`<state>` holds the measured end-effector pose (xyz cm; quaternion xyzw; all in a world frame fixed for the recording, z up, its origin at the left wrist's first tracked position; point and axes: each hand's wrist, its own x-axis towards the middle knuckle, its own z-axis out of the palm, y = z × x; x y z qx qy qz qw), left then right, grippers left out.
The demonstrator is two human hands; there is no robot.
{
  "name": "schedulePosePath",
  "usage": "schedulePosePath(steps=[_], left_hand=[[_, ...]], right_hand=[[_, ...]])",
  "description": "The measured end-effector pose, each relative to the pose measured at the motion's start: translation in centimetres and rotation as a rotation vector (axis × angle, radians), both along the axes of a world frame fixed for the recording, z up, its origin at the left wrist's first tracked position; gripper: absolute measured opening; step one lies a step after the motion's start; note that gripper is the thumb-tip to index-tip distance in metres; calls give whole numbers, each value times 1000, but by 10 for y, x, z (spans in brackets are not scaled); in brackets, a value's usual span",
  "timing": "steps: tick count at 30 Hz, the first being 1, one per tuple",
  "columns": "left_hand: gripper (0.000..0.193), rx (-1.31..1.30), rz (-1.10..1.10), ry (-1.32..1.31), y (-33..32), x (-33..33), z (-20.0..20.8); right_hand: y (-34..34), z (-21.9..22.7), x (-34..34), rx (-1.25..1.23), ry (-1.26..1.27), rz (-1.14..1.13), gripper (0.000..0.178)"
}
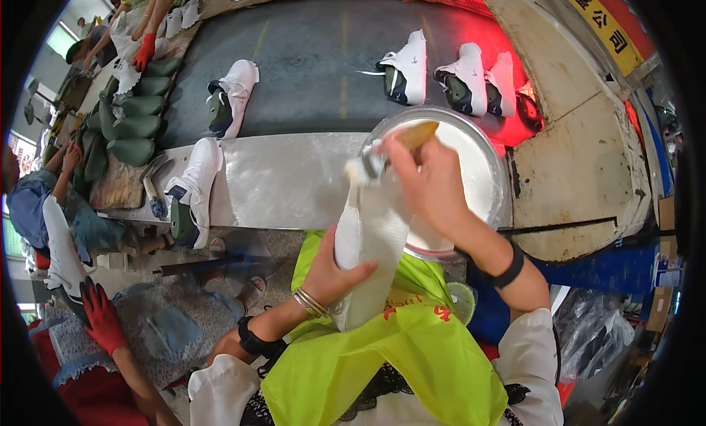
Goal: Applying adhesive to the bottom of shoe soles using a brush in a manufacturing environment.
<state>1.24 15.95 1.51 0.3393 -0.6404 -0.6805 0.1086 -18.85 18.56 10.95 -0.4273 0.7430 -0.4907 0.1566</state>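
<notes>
My left hand [332,273] grips a long white shoe sole [371,253] over my lap, its thumb lying across the near face. In my right hand [434,179] is a brush with a yellowish handle [421,135] and a metal ferrule. Its pale bristles [357,173] are at the sole's far end; motion blurs them, so I cannot tell whether they touch. Just beyond my right wrist stands a round basin [494,177] lined with clear film, holding white liquid. A yellow-green apron [382,352] covers my lap.
A dark conveyor belt [309,65] runs beyond the metal ledge [283,179]. It carries white shoes on dark green lasts, including one shoe [408,69]. Another shoe [197,190] rests on the ledge's left end. Green lasts [136,128] are piled at left. A co-worker's red glove [103,319] is nearby.
</notes>
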Motion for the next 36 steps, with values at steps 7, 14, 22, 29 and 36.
schedulePosePath(steps=[7, 14, 22, 29, 36], left_hand=[[87, 78, 48, 26, -4, 5, 6], [85, 152, 101, 43, 0, 12, -2], [79, 111, 163, 45, -3, 20, -5], [67, 272, 341, -8, -22, 18, -29], [47, 379, 196, 33, -204, -85, 16]], right_hand=[[17, -22, 7, -218, 133, 54, 19], [53, -13, 0, 32, 57, 375, 19], [31, -45, -8, -228, 367, 191, 14], [75, -55, 29, -88, -118, 281, 8], [77, -24, -32, -217, -174, -133, 11]])
